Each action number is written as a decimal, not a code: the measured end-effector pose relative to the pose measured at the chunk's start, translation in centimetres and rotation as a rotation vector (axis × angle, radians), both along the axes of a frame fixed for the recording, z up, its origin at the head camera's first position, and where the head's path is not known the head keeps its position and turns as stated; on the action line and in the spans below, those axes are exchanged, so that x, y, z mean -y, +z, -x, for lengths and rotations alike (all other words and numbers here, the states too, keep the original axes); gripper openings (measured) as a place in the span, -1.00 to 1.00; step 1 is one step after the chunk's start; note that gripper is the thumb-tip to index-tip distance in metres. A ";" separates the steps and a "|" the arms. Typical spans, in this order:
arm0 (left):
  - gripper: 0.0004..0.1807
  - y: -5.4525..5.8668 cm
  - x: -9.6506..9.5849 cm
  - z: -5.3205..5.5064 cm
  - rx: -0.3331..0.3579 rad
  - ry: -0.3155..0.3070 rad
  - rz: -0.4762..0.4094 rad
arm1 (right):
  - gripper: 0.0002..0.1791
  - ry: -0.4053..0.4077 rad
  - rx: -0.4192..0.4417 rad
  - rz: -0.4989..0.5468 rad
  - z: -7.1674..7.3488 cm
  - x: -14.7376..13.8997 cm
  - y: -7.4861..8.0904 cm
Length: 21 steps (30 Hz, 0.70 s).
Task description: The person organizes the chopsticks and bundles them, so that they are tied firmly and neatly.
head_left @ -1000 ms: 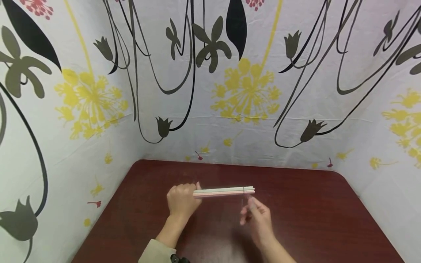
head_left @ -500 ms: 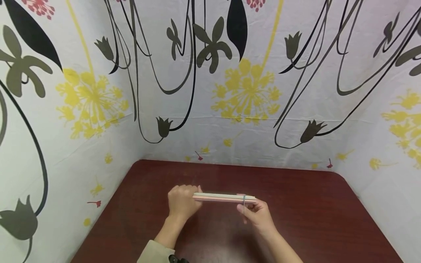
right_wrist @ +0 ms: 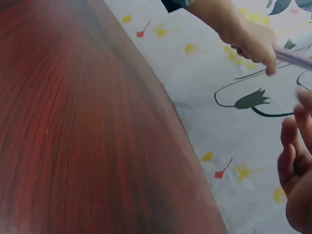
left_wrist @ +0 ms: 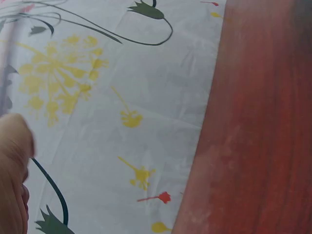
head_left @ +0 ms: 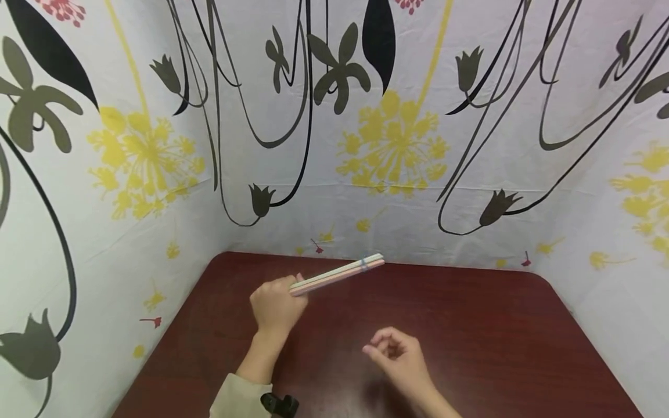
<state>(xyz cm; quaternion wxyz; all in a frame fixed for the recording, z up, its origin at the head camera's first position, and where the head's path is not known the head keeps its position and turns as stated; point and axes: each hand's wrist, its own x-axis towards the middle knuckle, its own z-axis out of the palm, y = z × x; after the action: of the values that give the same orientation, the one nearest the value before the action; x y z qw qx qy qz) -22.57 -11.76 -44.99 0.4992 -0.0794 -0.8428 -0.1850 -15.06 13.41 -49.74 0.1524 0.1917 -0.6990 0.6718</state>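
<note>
In the head view my left hand (head_left: 278,307) grips one end of a bundle of thin pale sticks (head_left: 337,274), in white, pinkish and greenish tones. A bluish band (head_left: 363,265) goes round the bundle near its far end. The bundle tilts up to the right, above the table. My right hand (head_left: 399,357) is below and to the right, apart from it, with loosely curled fingers and nothing seen in them. The right wrist view shows the right hand (right_wrist: 298,165) at its edge. The left wrist view catches only part of the left hand (left_wrist: 13,170).
A dark red-brown wooden table (head_left: 496,337) lies under both hands. Behind it and at its sides hangs a white sheet (head_left: 324,162) printed with flowers. A black device (head_left: 279,404) sits on the left wrist by the pale sleeve (head_left: 241,397).
My right hand has left the banded end of the bundle and moved down. The left hand has shifted left and slightly up, tilting the bundle's free end upward.
</note>
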 end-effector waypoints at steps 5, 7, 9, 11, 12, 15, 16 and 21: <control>-0.51 0.8 0.0 -0.2 0.031 -0.001 0.092 | -0.84 -0.190 -0.164 0.145 0.3 0.5 1.8; -0.50 0.7 -0.1 -0.5 0.020 0.000 0.095 | -0.81 -0.254 -0.267 0.186 0.6 0.7 2.7; -0.51 0.5 -0.3 -0.7 0.006 -0.007 0.096 | -0.78 -0.314 -0.419 0.159 1.1 1.0 3.4; -0.52 0.3 -0.6 -0.7 -0.008 -0.014 0.103 | -0.73 -0.377 -0.548 0.112 1.5 1.3 3.8; -0.53 0.2 -0.7 -0.7 -0.014 -0.016 0.106 | -0.71 -0.416 -0.576 0.086 1.6 1.4 4.0; -0.53 0.1 -1.2 -0.8 -0.029 -0.015 0.113 | -0.69 -0.464 -0.549 0.058 1.8 2.0 4.6; -0.52 0.1 -1.3 -0.8 -0.034 -0.014 0.116 | -0.69 -0.471 -0.500 0.057 1.7 2.2 4.8; -0.51 -0.2 -1.9 -1.0 -0.041 -0.019 0.143 | -0.83 -0.472 -0.268 0.071 1.5 3.0 5.6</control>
<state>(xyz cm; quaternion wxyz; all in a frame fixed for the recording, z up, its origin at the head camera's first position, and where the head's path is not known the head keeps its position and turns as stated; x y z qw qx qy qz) -21.59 -9.90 -45.20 0.5077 -0.1263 -0.8426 -0.1275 -16.54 10.40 -44.16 0.4027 0.1053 -0.6740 0.6103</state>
